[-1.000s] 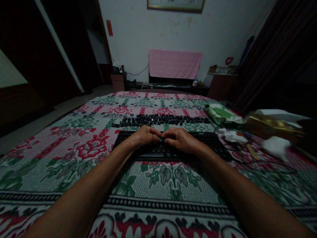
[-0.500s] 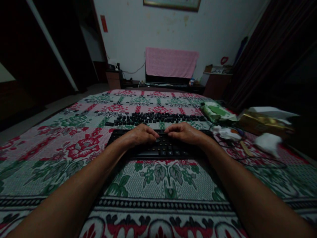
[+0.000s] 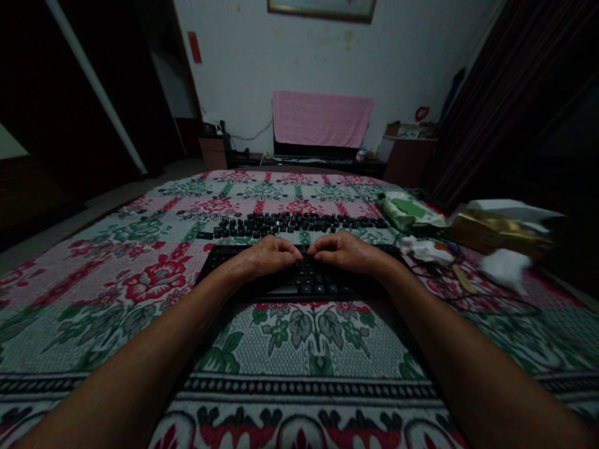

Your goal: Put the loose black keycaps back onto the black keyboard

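A black keyboard lies on the patterned tablecloth in front of me. Several of its key positions look bare, while a few keys sit along its near edge. My left hand rests over its middle, thumb and fingers pinched together. Close beside it, my right hand is also closed in a pinch above the keyboard. Whatever the fingertips hold, if anything, is too small to make out. Behind the keyboard, many loose black keycaps lie in a long, jumbled band.
Toward the right lie a green and white packet, a gold box, crumpled white tissue, a flat tan stick and dark cable. A pink towel hangs over a screen by the far wall.
Both hands stay at the middle of the keyboard, fingertips shifting slightly. My left fingertips have moved a little up and right. The camera view has shifted slightly.
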`<state>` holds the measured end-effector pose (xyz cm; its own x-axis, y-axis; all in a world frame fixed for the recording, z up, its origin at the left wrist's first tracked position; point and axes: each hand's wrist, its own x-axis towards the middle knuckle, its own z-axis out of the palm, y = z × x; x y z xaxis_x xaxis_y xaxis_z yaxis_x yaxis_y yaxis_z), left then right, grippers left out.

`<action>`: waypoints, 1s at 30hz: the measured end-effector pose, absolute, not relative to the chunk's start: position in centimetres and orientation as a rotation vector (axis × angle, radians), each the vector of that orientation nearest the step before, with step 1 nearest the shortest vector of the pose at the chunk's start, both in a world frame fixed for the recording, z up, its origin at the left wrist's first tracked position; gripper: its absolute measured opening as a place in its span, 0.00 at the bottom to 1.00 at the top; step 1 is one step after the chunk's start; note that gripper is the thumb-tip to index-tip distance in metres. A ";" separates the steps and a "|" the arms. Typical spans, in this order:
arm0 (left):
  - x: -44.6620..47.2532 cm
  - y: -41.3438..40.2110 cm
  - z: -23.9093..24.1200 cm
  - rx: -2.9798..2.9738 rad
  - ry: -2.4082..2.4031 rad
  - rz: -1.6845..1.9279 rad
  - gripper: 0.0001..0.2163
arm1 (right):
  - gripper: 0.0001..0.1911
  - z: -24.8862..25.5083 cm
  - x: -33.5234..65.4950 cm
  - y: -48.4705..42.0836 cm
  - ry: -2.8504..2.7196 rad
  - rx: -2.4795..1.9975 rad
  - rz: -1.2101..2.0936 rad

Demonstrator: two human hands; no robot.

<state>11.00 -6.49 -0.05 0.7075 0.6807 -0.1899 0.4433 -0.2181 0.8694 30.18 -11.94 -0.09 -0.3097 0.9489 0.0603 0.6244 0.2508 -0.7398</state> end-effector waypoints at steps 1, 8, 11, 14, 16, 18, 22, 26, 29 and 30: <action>11.0 -6.5 -0.1 1.854 0.878 0.287 0.11 | 0.11 -0.1 30.1 -11.9 -2.027 -1.419 0.846; 11.1 -6.1 -0.4 1.845 0.873 0.430 0.11 | 0.15 0.4 28.8 -12.3 -2.014 -1.419 0.910; 11.3 -6.1 -0.4 1.815 0.878 0.519 0.10 | 0.17 0.4 28.3 -12.3 -1.954 -1.462 0.850; 11.5 -5.9 -0.6 1.776 0.839 0.588 0.09 | 0.16 0.1 28.0 -12.1 -1.870 -1.497 0.825; 11.6 -5.7 -0.8 1.758 0.813 0.615 0.09 | 0.16 -0.2 27.9 -12.0 -1.837 -1.500 0.836; 11.6 -5.7 -0.9 1.729 0.804 0.628 0.09 | 0.16 -0.4 27.9 -11.9 -1.808 -1.503 0.847; 11.5 -5.7 -0.8 1.711 0.803 0.611 0.11 | 0.15 -0.5 27.8 -11.8 -1.773 -1.495 0.894; 11.5 -5.8 -0.8 1.751 0.760 0.559 0.12 | 0.14 -0.7 28.0 -11.8 -1.801 -1.467 0.920; 11.4 -5.6 -0.8 1.745 0.748 0.546 0.10 | 0.14 -0.7 28.1 -11.8 -1.827 -1.458 0.926; 11.4 -5.6 -0.9 1.736 0.748 0.542 0.10 | 0.14 -0.7 28.1 -11.8 -1.830 -1.464 0.925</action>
